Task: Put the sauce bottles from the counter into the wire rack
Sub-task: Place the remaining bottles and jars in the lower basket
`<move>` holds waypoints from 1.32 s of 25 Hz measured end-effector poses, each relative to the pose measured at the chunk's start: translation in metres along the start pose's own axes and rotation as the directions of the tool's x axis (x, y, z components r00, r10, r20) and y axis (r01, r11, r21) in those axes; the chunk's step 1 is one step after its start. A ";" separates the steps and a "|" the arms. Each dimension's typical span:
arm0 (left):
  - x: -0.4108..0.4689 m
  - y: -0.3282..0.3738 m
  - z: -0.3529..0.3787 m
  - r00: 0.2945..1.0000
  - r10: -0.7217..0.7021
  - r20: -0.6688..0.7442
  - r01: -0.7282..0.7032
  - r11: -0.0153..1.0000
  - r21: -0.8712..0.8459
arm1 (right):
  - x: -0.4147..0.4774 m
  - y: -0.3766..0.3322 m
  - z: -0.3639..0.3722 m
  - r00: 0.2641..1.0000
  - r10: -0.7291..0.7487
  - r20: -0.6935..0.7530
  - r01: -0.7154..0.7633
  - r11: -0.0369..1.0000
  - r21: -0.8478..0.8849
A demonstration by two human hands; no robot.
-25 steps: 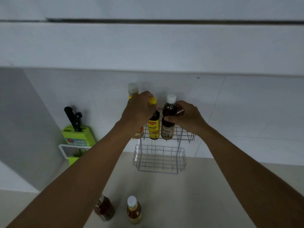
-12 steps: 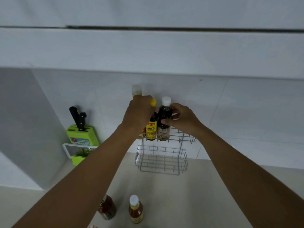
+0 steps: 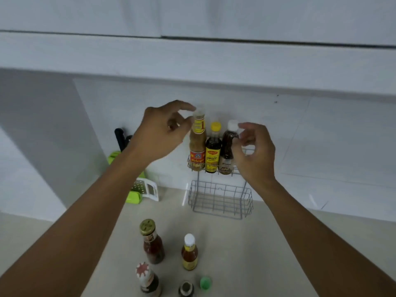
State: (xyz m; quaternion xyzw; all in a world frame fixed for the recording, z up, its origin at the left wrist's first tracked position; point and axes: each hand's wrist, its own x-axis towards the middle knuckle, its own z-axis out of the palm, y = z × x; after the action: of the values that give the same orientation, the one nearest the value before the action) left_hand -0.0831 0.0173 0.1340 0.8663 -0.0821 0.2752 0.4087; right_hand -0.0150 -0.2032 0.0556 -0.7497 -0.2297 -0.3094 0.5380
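A two-tier wire rack stands against the wall. Its upper tier holds three bottles: a tall tan sauce bottle, a dark bottle with a yellow cap and a dark bottle with a white cap. The lower tier holds nothing. My left hand hovers open just left of the tan bottle. My right hand is open beside the white-capped bottle, fingers loosely curled, gripping nothing. On the counter stand a red sauce bottle, an orange bottle with a white cap and several more at the bottom edge.
A green knife block with black handles and a white grater sit left of the rack. A white wall cabinet overhangs above. The beige counter stretches to the right of the bottles.
Both hands have let go of the bottles in the upper tier and drawn slightly apart. The camera has tilted down, bringing more counter bottles into view.
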 end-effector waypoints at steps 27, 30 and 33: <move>-0.187 -0.204 0.029 0.765 -0.300 0.569 0.483 0.852 -0.200 | -0.092 -0.053 0.114 0.520 0.157 0.840 0.058 0.974 -0.218; -0.147 -0.164 0.003 0.709 -0.135 0.692 0.415 0.874 -0.254 | -0.056 -0.080 0.091 0.524 -0.190 0.830 0.529 0.836 -0.143; -0.121 -0.123 -0.009 0.599 -0.012 0.800 0.456 0.827 -0.329 | -0.041 -0.092 0.078 0.470 -0.456 0.756 0.755 0.651 -0.077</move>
State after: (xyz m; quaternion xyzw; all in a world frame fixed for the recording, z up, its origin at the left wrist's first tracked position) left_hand -0.1426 0.0939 -0.0088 0.7631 -0.1976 -0.2111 0.5780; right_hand -0.0887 -0.1003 0.0693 -0.7637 -0.5963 -0.2274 0.0977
